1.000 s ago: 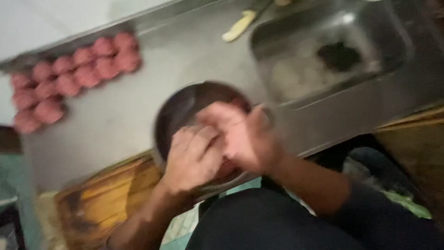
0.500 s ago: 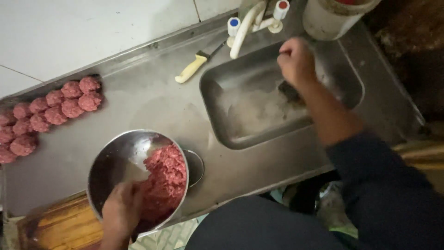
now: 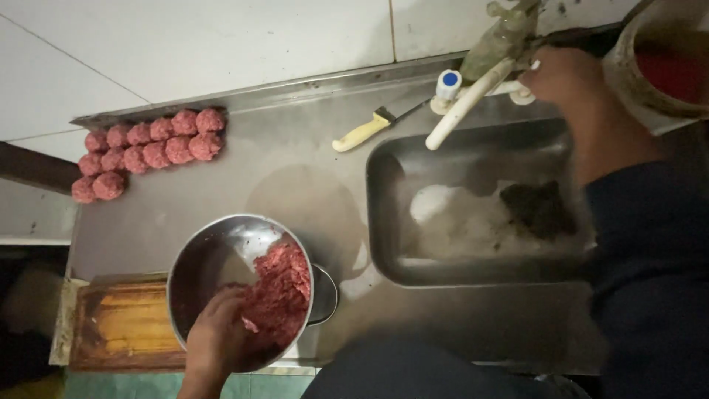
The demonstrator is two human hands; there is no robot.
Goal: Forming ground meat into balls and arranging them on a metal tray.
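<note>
Left hand (image 3: 218, 336) presses minced meat (image 3: 281, 295), fingers buried; right hand (image 3: 563, 74) grips a half-hidden tap (image 3: 473, 92).

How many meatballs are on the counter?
12 meatballs, all at the counter's back left by the wall: five in the top row, five in the middle, two at the left end.

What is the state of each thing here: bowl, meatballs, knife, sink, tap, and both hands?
Bowl: upright on the counter, partly filled with minced meat.
Meatballs: shaped, in rows on the counter, untouched.
Knife: lying flat behind the sink, not held.
Sink: wet, dark clump inside.
Tap: spout over the sink; no stream visible.
Left hand: in the bowl, touching the meat.
Right hand: at the tap handle.
</note>
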